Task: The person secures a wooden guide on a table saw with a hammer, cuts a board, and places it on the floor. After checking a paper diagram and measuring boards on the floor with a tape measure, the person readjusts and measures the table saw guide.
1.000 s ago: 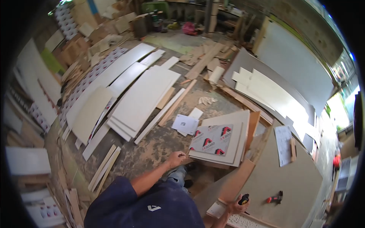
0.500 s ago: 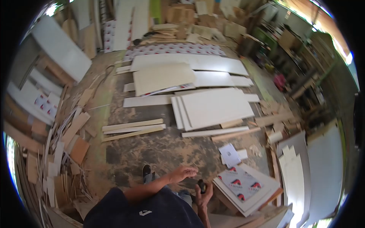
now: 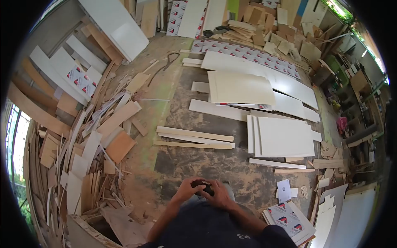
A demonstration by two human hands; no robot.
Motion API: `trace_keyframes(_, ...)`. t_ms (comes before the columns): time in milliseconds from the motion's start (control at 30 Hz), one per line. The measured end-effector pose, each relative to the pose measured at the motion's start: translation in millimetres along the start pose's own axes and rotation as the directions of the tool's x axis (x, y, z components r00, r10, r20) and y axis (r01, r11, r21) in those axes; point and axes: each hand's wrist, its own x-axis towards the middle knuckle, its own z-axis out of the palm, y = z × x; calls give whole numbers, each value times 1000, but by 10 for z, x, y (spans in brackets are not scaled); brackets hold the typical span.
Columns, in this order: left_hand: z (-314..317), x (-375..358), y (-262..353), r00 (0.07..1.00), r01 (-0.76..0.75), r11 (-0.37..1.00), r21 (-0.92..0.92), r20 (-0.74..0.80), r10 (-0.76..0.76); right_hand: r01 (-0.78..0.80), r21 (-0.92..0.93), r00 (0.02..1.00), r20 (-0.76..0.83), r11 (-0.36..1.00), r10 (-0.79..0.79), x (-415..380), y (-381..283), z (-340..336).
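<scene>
workshop floor [image 3: 198, 161] looks roughly sorted by shape

so the left hand [image 3: 187, 191] and right hand [image 3: 220, 195] are both closed round a small black tool [image 3: 209, 190], fingers curled in from each end. it's on the near-left side of the white panel stack [image 3: 285, 138], held close to the body, i reckon because two hands steady something that compact. can't make out its markings, so no promises on what it is.

the trio of thin strips [image 3: 194, 133] lies just left of the stack, probably grouped so the long skinny bits don't get trodden on. the cream panel [image 3: 242, 87] is beyond the stack, flat on other boards, which likely saves floor. a printed sheet [image 3: 283, 190] sits on the near side of the stack, and nearer than that is the logo-printed board [image 3: 285, 218] on top of its own pile, maybe kept within reach.
</scene>
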Motion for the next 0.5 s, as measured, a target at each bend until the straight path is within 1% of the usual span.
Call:
trace_keyframes(67,-219,63,133,999,-8,999,-47,-47,5,45,-12,997,66,999,-44,299,-64,-34)
trace_keyframes(100,-330,129,192,997,-29,995,-95,-74,22,77,-78,996,59,994,-72,469,-64,-51)
trace_keyframes(167,-595,326,252,994,-56,987,-148,-105,40,66,-117,994,93,991,-55,808,-31,-117)
trace_keyframes(200,-776,455,266,965,-111,990,-82,-248,88,57,-154,993,108,987,-40,1007,11,-162)
trace_keyframes(233,-971,590,293,914,-154,988,-6,-380,140,57,-158,993,110,986,-40,1215,84,-191)
trace_keyframes(300,-1476,878,432,837,-319,932,-170,-512,193,53,-152,989,147,987,-30,1633,290,-206)
trace_keyframes(333,-1777,1021,580,800,-357,917,-180,-565,201,51,-147,990,140,988,-30,1861,368,-220)
trace_keyframes(400,-2399,1312,934,716,-440,883,-162,-657,236,-38,-126,978,201,991,63,2361,506,-251)
trace_keyframes(433,-2736,1484,1111,667,-486,863,-137,-696,265,-36,-112,981,186,993,56,2617,608,-227)
trace_keyframes(467,-3143,1659,1230,640,-521,849,-87,-698,321,-35,-109,982,183,993,55,2873,693,-202)
trace_keyframes(500,-3483,1803,1423,632,-512,855,-85,-711,308,-34,-109,982,183,993,54,3156,747,-227)
